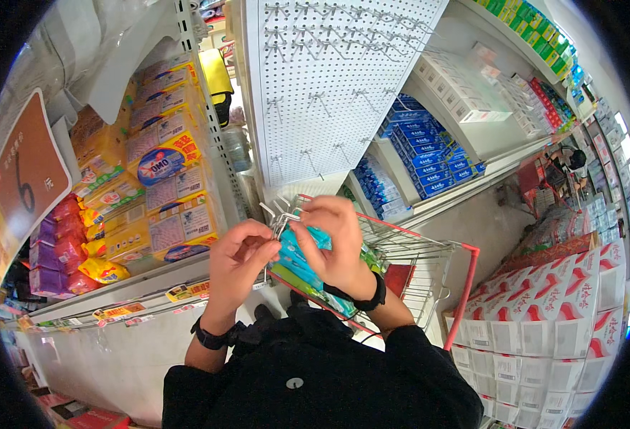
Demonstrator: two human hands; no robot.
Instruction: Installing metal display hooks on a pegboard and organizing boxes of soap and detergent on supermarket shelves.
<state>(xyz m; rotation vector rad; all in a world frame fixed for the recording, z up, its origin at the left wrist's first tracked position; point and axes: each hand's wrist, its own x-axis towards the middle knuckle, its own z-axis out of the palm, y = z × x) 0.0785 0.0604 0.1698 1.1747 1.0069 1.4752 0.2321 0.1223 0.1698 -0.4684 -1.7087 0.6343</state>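
Observation:
A small bunch of metal pegboard hooks (278, 219) is held up in front of my body, their wire ends pointing away from me. My left hand (242, 260) pinches the bunch between thumb and fingers. From the other side, the curled fingers of my right hand (336, 241) grip the hooks' right end; its fingertips are partly hidden. Beyond them stands a white perforated pegboard (304, 128) with several hooks fixed in rows and no goods hanging on them. Blue and green packages (307, 257) lie below my hands in a wire shopping cart (422, 268), partly covered by my right hand.
Shelves on the left bear yellow OMO soap packs (167, 161) and a brown price sign (31, 177). Blue toothpaste boxes (422, 155) fill a shelf at right. Shrink-wrapped white-and-red cartons (540, 305) are stacked beside the cart. Farther down the aisle is a person (570, 163).

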